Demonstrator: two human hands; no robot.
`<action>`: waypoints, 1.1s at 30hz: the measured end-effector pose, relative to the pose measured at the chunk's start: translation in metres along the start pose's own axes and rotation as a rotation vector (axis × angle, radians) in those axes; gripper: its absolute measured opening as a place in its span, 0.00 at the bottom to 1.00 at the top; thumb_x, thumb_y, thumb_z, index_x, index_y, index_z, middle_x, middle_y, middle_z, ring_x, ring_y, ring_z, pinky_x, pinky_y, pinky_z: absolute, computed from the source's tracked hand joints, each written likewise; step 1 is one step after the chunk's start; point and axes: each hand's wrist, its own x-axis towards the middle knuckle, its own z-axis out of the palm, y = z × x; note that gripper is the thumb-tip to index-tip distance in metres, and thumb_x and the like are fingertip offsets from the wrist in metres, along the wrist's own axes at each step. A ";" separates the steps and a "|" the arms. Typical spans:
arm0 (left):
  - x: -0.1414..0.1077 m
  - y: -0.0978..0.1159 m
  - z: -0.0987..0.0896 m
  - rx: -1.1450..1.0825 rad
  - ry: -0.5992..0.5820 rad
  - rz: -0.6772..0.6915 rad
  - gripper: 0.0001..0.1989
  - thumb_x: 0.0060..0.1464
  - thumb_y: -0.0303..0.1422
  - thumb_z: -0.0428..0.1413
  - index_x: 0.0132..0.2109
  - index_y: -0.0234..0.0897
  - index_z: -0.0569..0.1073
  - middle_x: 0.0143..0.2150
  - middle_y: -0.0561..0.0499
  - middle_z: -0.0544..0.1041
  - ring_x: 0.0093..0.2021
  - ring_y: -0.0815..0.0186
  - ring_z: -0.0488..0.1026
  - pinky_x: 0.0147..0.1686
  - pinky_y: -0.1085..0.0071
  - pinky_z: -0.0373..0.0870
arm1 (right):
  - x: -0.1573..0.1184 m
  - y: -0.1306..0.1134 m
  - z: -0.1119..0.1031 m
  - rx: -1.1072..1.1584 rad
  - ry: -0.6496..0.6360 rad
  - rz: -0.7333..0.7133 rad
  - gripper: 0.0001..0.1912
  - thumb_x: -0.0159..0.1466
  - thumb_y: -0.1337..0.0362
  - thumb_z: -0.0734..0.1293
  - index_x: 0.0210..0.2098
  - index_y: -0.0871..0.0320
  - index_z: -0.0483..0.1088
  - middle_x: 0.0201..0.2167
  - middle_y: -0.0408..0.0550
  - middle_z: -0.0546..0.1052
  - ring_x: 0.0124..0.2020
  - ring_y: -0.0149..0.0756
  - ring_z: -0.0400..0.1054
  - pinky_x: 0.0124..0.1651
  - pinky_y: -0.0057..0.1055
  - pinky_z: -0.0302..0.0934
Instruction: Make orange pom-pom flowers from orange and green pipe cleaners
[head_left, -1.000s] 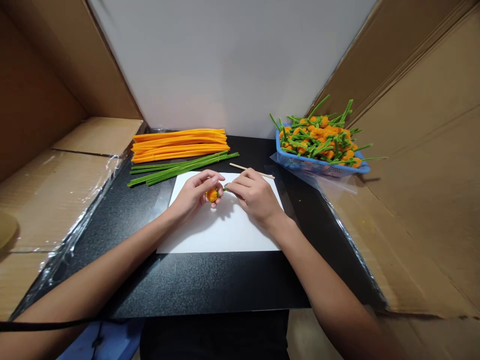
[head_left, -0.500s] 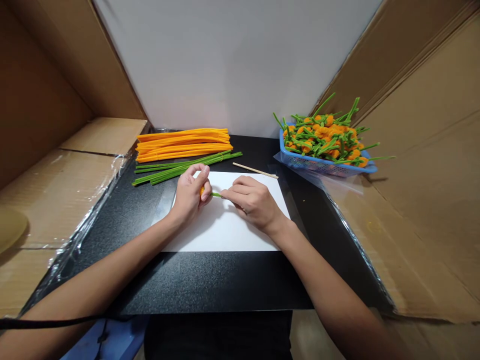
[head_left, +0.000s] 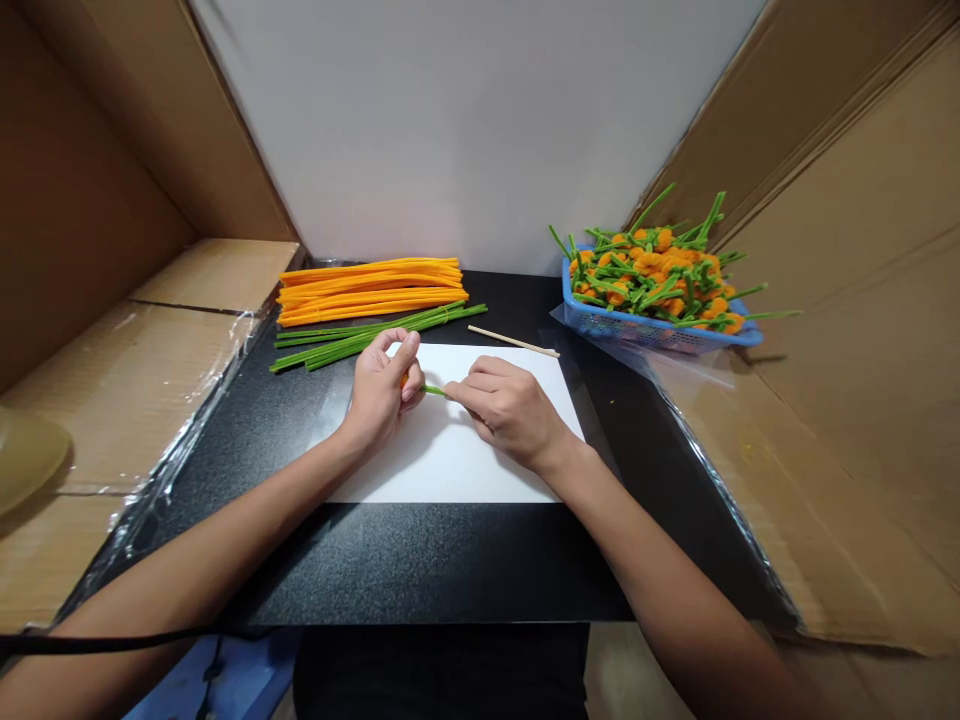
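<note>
Over the white sheet [head_left: 450, 470], my left hand [head_left: 384, 385] is closed around a small orange fuzzy piece [head_left: 404, 380], most of it hidden by the fingers. A short green stem [head_left: 433, 390] runs from it toward the right. My right hand [head_left: 506, 405] pinches the far end of that stem. Behind my hands lie a bundle of orange pipe cleaners [head_left: 371, 290] and, in front of it, a bundle of green ones [head_left: 360, 340]. A thin wooden stick [head_left: 514, 341] rests just beyond the sheet.
At the back right, a blue basket [head_left: 652, 330] is heaped with orange and green fuzzy pieces, beside clear plastic. Cardboard panels [head_left: 847, 350] flank the black table [head_left: 420, 570]. A dark cable [head_left: 112, 642] crosses the lower left.
The view has shifted slightly. My right fingers sit a little lower on the green stem, which now slants slightly more; my left hand keeps its grip.
</note>
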 end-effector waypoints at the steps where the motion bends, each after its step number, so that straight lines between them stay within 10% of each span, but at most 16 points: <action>1: 0.000 0.000 0.000 -0.001 -0.004 0.003 0.18 0.50 0.41 0.65 0.35 0.40 0.63 0.10 0.65 0.60 0.10 0.78 0.45 0.10 0.84 0.47 | 0.000 0.000 0.000 -0.004 0.002 0.000 0.13 0.62 0.79 0.60 0.34 0.60 0.75 0.25 0.48 0.75 0.33 0.39 0.63 0.37 0.32 0.56; 17: 0.001 0.006 -0.005 0.050 -0.099 0.049 0.14 0.55 0.39 0.62 0.36 0.40 0.63 0.12 0.65 0.59 0.12 0.78 0.47 0.12 0.85 0.48 | 0.000 -0.004 0.002 -0.090 0.096 0.003 0.12 0.64 0.77 0.62 0.38 0.62 0.77 0.24 0.47 0.75 0.31 0.38 0.62 0.36 0.33 0.56; 23: 0.007 0.006 -0.011 0.079 -0.109 0.079 0.15 0.56 0.41 0.59 0.46 0.41 0.68 0.31 0.53 0.76 0.22 0.71 0.68 0.16 0.80 0.61 | 0.000 -0.001 0.004 -0.209 0.198 0.080 0.12 0.70 0.70 0.61 0.39 0.63 0.78 0.25 0.49 0.77 0.31 0.38 0.64 0.36 0.35 0.55; 33: 0.012 0.001 -0.024 0.497 -0.222 0.272 0.13 0.53 0.35 0.63 0.45 0.38 0.75 0.45 0.48 0.73 0.43 0.65 0.72 0.32 0.75 0.74 | -0.001 -0.003 0.000 -0.250 0.234 0.251 0.09 0.67 0.69 0.65 0.41 0.61 0.78 0.28 0.49 0.79 0.32 0.40 0.68 0.37 0.37 0.55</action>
